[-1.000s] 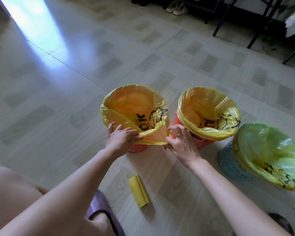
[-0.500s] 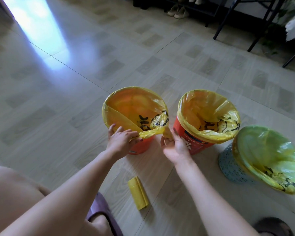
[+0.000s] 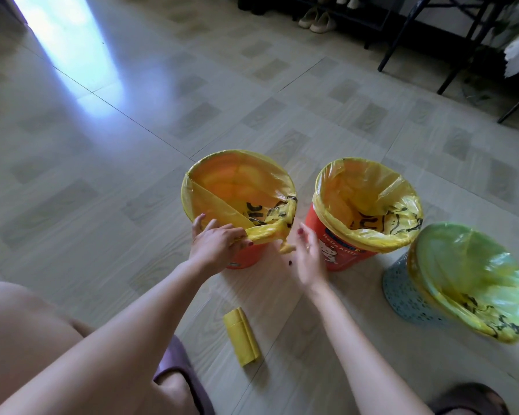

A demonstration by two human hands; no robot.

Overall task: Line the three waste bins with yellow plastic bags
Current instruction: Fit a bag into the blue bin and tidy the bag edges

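Three bins stand in a row on the floor, each with a yellow bag over its rim. My left hand (image 3: 215,244) pinches the bunched near edge of the yellow bag (image 3: 222,181) on the left orange bin (image 3: 246,259). My right hand (image 3: 307,256) hovers just right of that bin with fingers spread, holding nothing; a small twisted tail of the bag hangs beside it. The middle orange bin (image 3: 339,253) carries a yellow bag (image 3: 369,190). At the right, the blue perforated bin (image 3: 402,292) tilts and holds a third bag (image 3: 474,277).
A folded roll of yellow bags (image 3: 242,336) lies on the floor in front of me. My knee and slippered feet fill the bottom edge. Black table legs (image 3: 399,40), a shoe rack and pale shoes (image 3: 318,20) stand at the back.
My right hand has let go of the left bin's bag edge and drawn back a little, fingers spreading. My left hand keeps its pinch on the bunched plastic.
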